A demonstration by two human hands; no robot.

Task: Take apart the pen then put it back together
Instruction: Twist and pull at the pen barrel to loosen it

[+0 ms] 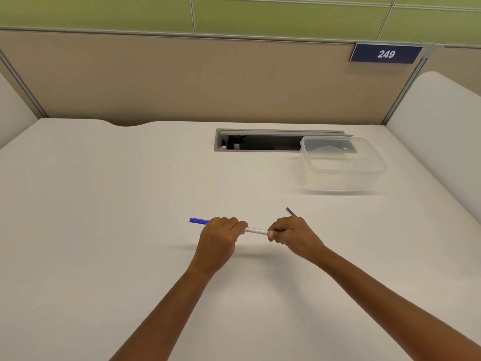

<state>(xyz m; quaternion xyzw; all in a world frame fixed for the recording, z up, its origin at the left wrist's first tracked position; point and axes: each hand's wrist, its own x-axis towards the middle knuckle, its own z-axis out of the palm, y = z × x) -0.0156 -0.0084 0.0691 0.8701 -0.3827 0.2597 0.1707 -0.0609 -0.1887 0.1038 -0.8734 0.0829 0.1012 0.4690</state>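
A pen with a white barrel (256,230) and a blue cap (198,220) is held level above the white desk (130,256), cap end pointing left. My left hand (221,237) is closed around the barrel just right of the cap. My right hand (289,233) is closed on the barrel's right end. A thin dark blue rod (291,211), seemingly the ink refill, sticks up and back from behind my right hand; its lower part is hidden by the fingers, so whether that hand holds it cannot be told.
A clear plastic container (343,165) stands at the back right of the desk. Behind it a cable slot (260,143) is cut into the desk. Partition walls enclose the back and both sides, with a sign (386,53) reading 249.
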